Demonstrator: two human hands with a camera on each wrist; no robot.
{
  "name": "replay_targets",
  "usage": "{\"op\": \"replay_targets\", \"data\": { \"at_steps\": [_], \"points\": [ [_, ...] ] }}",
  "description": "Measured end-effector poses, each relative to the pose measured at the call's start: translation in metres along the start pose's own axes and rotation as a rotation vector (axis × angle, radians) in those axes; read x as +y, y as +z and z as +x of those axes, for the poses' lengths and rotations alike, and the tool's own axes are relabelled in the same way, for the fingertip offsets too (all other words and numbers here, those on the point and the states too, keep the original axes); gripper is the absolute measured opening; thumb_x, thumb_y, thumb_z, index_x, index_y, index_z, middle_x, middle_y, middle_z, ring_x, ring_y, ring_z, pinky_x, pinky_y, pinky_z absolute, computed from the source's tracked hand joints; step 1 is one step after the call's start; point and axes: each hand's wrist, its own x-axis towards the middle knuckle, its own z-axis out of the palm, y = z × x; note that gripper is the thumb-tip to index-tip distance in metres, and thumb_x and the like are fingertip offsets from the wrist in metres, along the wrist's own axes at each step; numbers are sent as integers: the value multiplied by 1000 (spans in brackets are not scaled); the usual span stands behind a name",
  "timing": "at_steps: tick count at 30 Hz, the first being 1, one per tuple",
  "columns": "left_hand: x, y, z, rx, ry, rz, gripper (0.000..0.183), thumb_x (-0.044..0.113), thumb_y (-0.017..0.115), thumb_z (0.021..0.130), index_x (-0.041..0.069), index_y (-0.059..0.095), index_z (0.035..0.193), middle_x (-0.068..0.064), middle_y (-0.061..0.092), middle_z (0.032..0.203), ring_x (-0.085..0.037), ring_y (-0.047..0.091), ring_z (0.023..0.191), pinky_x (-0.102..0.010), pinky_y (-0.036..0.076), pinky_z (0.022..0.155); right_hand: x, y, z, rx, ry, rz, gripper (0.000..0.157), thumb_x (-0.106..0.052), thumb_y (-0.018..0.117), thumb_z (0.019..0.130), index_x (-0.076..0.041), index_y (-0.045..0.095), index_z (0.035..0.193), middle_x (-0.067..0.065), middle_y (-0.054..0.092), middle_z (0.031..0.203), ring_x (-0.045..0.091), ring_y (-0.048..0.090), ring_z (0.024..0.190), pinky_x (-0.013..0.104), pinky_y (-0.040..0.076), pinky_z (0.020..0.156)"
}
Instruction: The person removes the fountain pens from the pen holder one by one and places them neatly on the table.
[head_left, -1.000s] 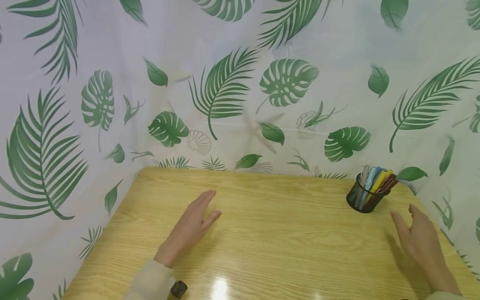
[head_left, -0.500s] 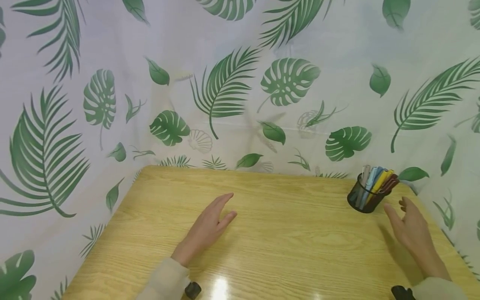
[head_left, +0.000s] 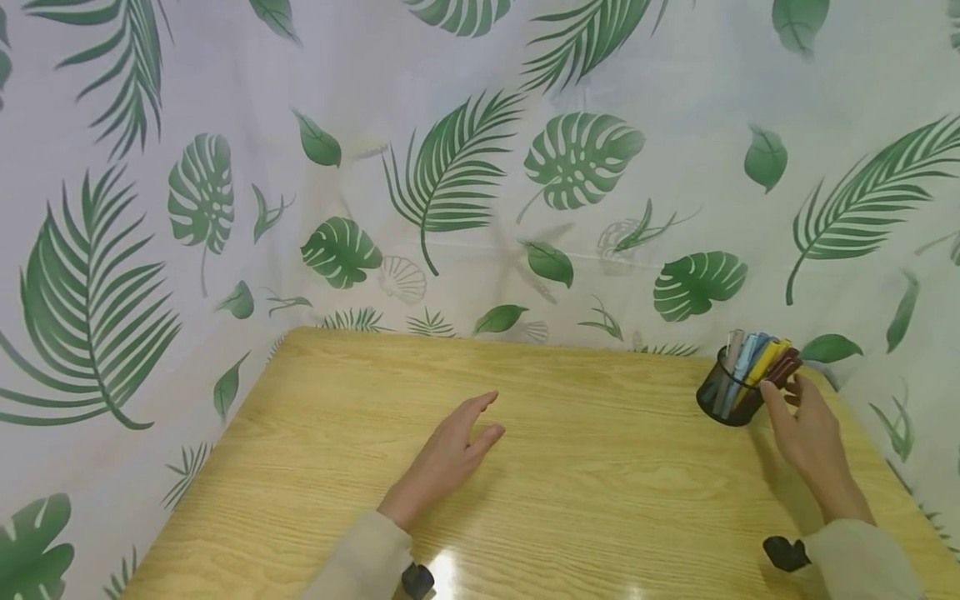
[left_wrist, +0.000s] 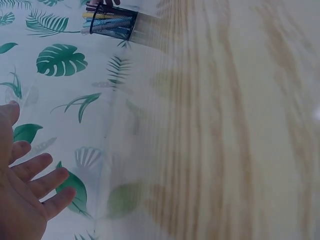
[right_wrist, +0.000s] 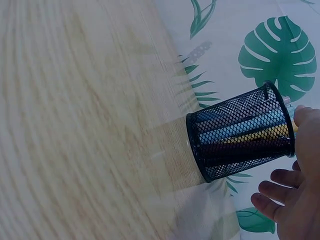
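Observation:
A black mesh pen cup (head_left: 729, 396) stands near the back right corner of the wooden table. Pens in grey, light blue, blue, yellow and dark red (head_left: 763, 358) lean out of its top. My right hand (head_left: 813, 433) is at the cup's right side, thumb tip right at the rim, fingers spread loosely behind it. In the right wrist view the thumb overlaps the mouth of the mesh cup (right_wrist: 240, 132), and the other fingers lie beside it. Over the middle of the table my left hand (head_left: 450, 454) hovers, fingers extended and thumb apart, holding nothing.
The wooden table (head_left: 585, 492) reaches back to a white curtain (head_left: 480, 167) printed with green leaves, which also runs along the left and right sides. Dark wrist-worn devices (head_left: 785, 552) sit at both cuffs.
My right hand has moved forward and left, up to the pen cup's rim. My left hand has shifted right over the table. The cup has stayed in place.

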Motion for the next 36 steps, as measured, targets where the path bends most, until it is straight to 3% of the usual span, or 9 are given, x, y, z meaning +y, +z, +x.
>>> {"op": "replay_targets", "data": {
  "at_steps": [10,14,17,20,22,36],
  "points": [
    [3,13,9,-24,-13,-54,61,46,45,111,11,36,161,-7,42,161,-27,44,143,-50,43,112,-4,4,6,16,86,59,74,-42,31,112,15,16,157,47,33,148,65,37,129,76,33,102],
    [4,19,13,-38,-21,-70,60,45,45,111,12,37,161,-8,42,161,-27,44,144,-50,42,113,-4,6,8,24,104,92,74,-42,32,111,15,18,157,47,36,147,63,41,128,72,39,98],
    [7,23,16,-45,-15,-76,59,43,44,112,10,37,160,-8,42,160,-27,44,143,-50,41,114,-4,7,8,29,109,93,74,-42,33,111,14,20,157,45,39,146,58,46,126,44,50,87],
    [9,25,18,-46,-13,-78,58,42,44,112,10,38,160,-8,43,160,-27,45,143,-50,41,114,-5,8,10,28,104,108,73,-41,35,111,13,20,158,43,39,148,58,46,127,16,44,74],
    [11,27,20,-43,-10,-75,58,42,44,112,10,38,159,-8,43,160,-27,45,143,-50,42,113,-6,9,10,25,98,126,73,-41,36,111,12,19,158,43,37,150,59,45,128,6,38,67],
    [19,41,31,-19,25,-68,56,42,43,112,8,42,157,-8,47,157,-26,49,140,-47,44,112,-23,24,9,-2,55,219,69,-33,34,111,13,15,159,45,35,150,61,42,131,2,42,68]
  ]
}}
